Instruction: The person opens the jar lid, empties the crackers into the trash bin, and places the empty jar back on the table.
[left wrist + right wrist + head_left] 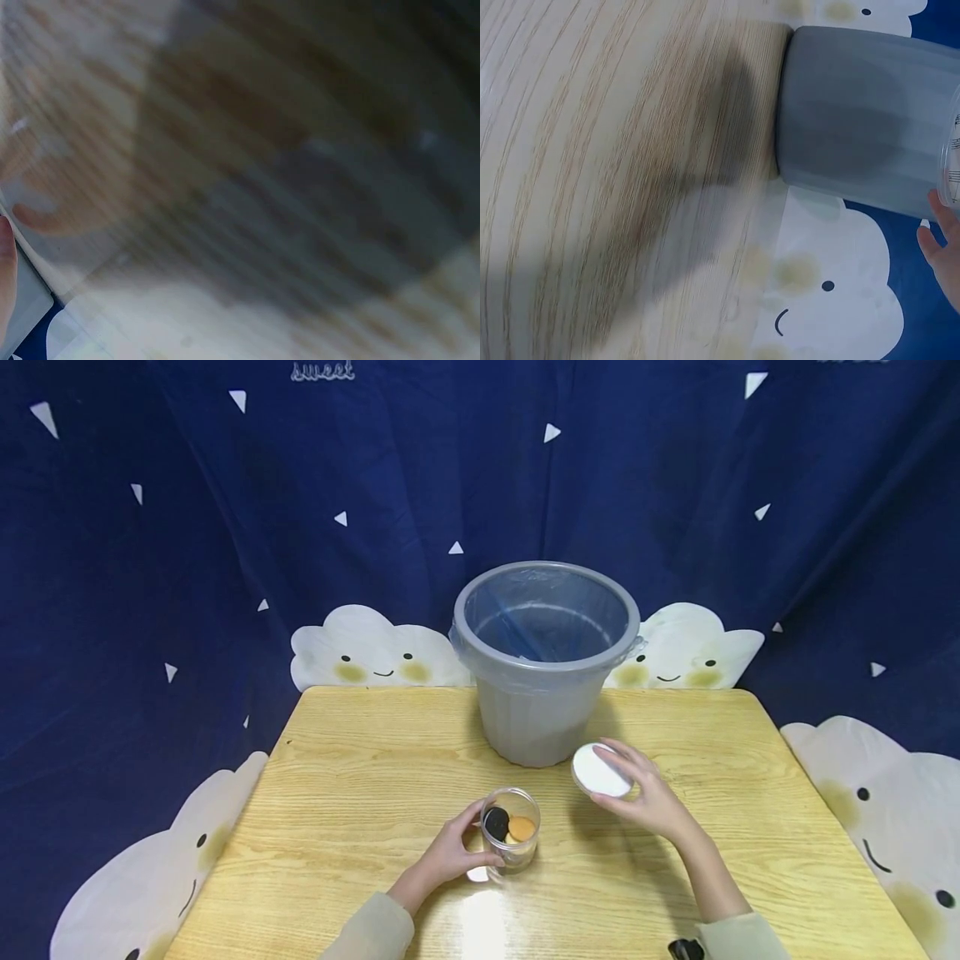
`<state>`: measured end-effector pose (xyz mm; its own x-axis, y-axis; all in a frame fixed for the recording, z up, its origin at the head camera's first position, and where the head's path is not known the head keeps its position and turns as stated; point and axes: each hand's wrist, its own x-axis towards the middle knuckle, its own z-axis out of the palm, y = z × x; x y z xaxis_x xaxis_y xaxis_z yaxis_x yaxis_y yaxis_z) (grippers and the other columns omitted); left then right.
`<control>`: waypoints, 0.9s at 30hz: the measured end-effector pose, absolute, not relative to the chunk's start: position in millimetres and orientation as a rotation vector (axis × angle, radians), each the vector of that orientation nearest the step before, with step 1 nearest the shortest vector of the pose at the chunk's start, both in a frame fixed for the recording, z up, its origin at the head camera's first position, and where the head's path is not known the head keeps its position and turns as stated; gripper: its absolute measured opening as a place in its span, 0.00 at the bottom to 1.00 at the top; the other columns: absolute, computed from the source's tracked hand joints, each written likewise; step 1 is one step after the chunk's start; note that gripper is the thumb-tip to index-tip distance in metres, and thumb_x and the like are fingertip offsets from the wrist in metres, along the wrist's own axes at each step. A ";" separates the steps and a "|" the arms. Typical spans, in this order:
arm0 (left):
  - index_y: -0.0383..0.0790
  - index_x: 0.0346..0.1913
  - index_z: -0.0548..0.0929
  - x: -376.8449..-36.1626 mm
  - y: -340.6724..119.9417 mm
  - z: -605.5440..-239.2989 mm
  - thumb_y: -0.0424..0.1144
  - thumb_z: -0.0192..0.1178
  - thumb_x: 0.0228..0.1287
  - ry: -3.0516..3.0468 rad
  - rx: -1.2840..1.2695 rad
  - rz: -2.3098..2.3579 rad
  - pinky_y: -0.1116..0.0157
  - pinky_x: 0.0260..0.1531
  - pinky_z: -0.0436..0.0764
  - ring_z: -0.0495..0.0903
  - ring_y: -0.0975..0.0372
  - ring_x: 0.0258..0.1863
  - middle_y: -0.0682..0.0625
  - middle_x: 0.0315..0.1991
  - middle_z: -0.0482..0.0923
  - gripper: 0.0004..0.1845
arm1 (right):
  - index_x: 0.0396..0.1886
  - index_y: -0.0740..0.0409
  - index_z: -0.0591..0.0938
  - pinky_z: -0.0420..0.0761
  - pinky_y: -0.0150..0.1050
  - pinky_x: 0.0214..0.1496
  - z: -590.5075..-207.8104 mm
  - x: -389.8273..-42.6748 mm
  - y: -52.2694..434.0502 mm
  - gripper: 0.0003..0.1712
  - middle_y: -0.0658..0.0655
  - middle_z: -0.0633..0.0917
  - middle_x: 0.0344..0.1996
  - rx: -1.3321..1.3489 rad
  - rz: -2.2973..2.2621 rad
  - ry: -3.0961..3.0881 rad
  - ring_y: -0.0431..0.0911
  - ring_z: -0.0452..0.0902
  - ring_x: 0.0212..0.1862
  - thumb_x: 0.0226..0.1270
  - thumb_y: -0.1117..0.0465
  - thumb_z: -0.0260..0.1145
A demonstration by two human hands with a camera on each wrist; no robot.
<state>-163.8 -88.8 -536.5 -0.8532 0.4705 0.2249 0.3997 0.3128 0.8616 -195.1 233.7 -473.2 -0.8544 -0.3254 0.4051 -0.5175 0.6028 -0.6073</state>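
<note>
With its fingers and thumb around the side, my left hand [450, 852] grips a clear round jar [517, 860] on the table. Through the jar's open top show a black disc [496, 823], an orange disc [522, 828] and a bit of something pale yellow. My right hand [647, 791] holds a round lid [600, 772] by its edge, to the right of the jar and apart from it; its white face shows in the head view. Printed lines show on the lid [954, 169] in the right wrist view. The left wrist view is mostly blurred wood grain and shadow.
A grey bucket [525, 718] with a clear plastic liner stands at the table's back, beyond both hands. The wooden table [360, 777] is edged by a dark blue curtain [360, 468] with white cloud faces.
</note>
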 end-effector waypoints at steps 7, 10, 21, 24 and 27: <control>0.39 0.65 0.63 -171.4 -89.3 -559.2 0.39 0.74 0.40 2.480 0.775 1.613 0.50 0.58 0.65 0.73 0.58 0.51 0.50 0.51 0.76 0.46 | 0.60 0.55 0.73 0.60 0.66 0.55 -474.2 -194.0 244.3 0.38 0.62 0.68 0.62 0.626 1.132 -2.580 0.63 0.59 0.61 0.46 0.59 0.74; 0.39 0.66 0.63 -175.5 -90.3 -570.0 0.44 0.73 0.40 2.474 0.762 1.613 0.51 0.58 0.65 0.72 0.60 0.51 0.54 0.52 0.75 0.47 | 0.60 0.55 0.73 0.60 0.65 0.55 -475.0 -193.3 249.0 0.38 0.62 0.68 0.61 0.598 1.150 -2.572 0.62 0.60 0.61 0.46 0.60 0.75; 0.40 0.66 0.62 -177.9 -91.4 -573.9 0.48 0.73 0.40 2.477 0.800 1.610 0.52 0.58 0.65 0.72 0.62 0.52 0.55 0.52 0.75 0.48 | 0.59 0.56 0.73 0.61 0.59 0.56 -481.2 -192.2 263.1 0.37 0.61 0.69 0.60 0.519 1.171 -2.550 0.59 0.60 0.61 0.45 0.62 0.75; 0.41 0.66 0.62 -177.6 -91.3 -574.1 0.48 0.73 0.40 2.468 0.787 1.611 0.51 0.59 0.64 0.72 0.62 0.52 0.55 0.53 0.75 0.48 | 0.59 0.56 0.73 0.61 0.60 0.56 -482.8 -191.3 265.8 0.37 0.61 0.69 0.60 0.499 1.166 -2.555 0.60 0.60 0.61 0.45 0.62 0.75; 0.41 0.66 0.62 -177.5 -91.3 -574.2 0.48 0.73 0.40 2.469 0.795 1.613 0.50 0.59 0.64 0.72 0.62 0.52 0.55 0.53 0.75 0.48 | 0.59 0.57 0.74 0.62 0.60 0.55 -485.4 -190.8 268.3 0.37 0.62 0.69 0.60 0.487 1.157 -2.552 0.61 0.60 0.60 0.45 0.63 0.75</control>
